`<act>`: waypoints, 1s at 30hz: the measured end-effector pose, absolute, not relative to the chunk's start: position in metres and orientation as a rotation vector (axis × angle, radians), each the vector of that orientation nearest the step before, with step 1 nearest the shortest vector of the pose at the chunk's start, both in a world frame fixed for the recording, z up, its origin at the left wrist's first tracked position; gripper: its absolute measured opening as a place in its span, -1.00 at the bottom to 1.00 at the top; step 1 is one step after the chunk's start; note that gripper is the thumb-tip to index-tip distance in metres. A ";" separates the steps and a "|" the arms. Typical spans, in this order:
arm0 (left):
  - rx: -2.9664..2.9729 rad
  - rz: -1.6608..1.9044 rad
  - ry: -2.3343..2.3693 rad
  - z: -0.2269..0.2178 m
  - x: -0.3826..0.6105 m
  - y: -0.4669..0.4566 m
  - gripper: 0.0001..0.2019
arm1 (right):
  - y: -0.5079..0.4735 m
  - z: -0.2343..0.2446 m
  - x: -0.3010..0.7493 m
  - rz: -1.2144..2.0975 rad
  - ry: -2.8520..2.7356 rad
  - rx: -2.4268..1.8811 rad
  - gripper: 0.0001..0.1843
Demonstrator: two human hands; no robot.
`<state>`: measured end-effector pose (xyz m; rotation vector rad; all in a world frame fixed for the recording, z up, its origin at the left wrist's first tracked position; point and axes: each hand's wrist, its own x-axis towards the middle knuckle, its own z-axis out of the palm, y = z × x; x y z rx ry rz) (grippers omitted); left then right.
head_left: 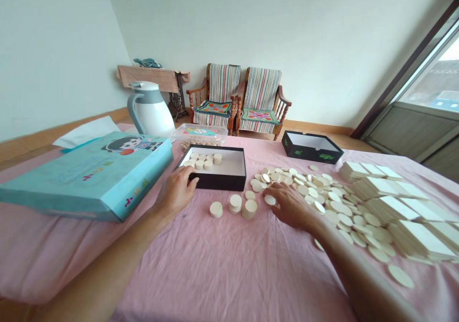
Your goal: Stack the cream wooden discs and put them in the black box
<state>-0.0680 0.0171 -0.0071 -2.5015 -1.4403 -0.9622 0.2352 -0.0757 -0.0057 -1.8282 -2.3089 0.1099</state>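
Note:
My left hand (175, 190) rests on the pink cloth at the near left corner of a black box (229, 181), fingers curled against its rim, with small disc stacks just beyond its fingertips. Several short stacks of pale round discs (205, 160) sit inside the box. Three more small stacks (234, 206) stand on the cloth in front of it. My right hand (289, 204) lies palm down at the left edge of a wide spread of loose pale discs (322, 198), its fingertips closed on one disc (269, 199).
Rows of stacked white cards (394, 202) line the right side. A second black box (311, 146) stands further back. A light blue gift box (93, 174), a white kettle (150, 109) and a clear lidded container (199, 134) sit at left. Two armchairs (238, 102) stand behind.

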 end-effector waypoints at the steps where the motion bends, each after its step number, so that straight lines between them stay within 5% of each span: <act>1: -2.477 -0.917 -1.455 -0.005 -0.070 0.017 -0.92 | -0.076 -0.005 0.235 0.103 -2.312 -1.837 -0.62; 12: -2.224 -0.437 -1.815 0.015 -0.083 0.010 -0.75 | -0.072 -0.008 0.233 0.064 -2.222 -1.863 -0.65; 16: -2.184 -0.694 -1.666 0.026 -0.073 -0.007 -0.68 | -0.068 -0.011 0.236 0.028 -2.116 -1.795 -0.70; 23: -2.762 -1.037 -1.083 0.018 -0.051 -0.039 -0.85 | -0.058 0.003 0.246 -0.007 -1.989 -1.819 -0.84; 30: -2.799 -1.339 -1.099 -0.009 -0.059 -0.021 -0.90 | 0.006 0.014 0.243 -0.020 -2.099 -1.942 -0.74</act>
